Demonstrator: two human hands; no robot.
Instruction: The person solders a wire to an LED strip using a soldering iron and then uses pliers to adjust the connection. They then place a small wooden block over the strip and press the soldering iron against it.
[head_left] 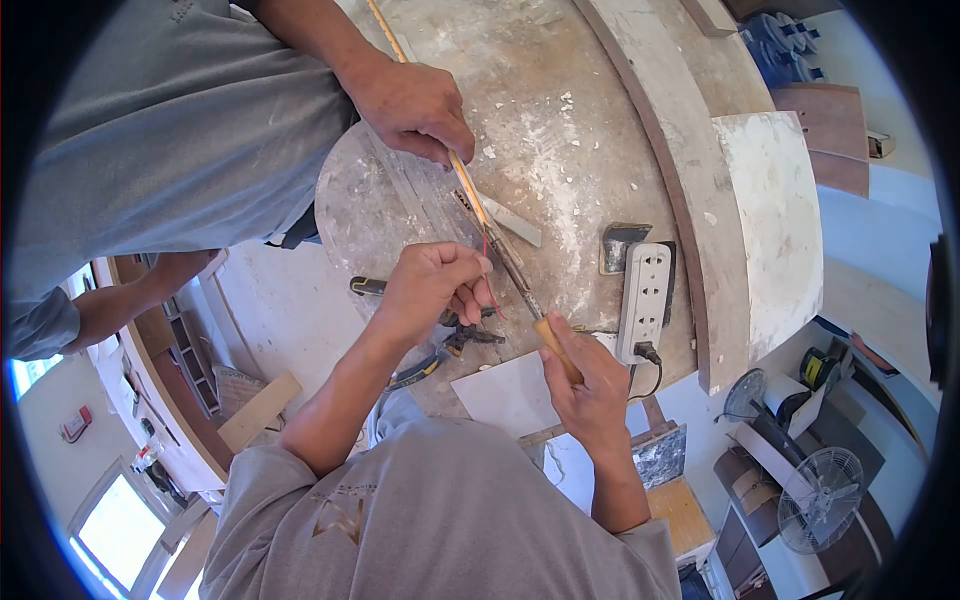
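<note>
My right hand [592, 390] is closed around the wooden handle of a soldering iron [558, 350]. Its metal barrel points up and left, toward the end of a thin yellowish strip [465, 185], which looks like an LED strip. Between the fingertips of my left hand [430, 290] is a thin red wire [486, 255] that runs up to the strip's end. A co-worker's hand [415, 108] grips the strip farther up. Whether the iron's tip touches the strip or wire is too small to tell. Black-handled pliers [465, 340] lie below my left hand.
A white power strip [642, 300] with a black plug [648, 352] stands right of the iron, beside a dark block [622, 245]. A flat pale piece [513, 221] lies under the strip. A long curved board [665, 130] edges the dusty table [540, 60]. The co-worker stands at left.
</note>
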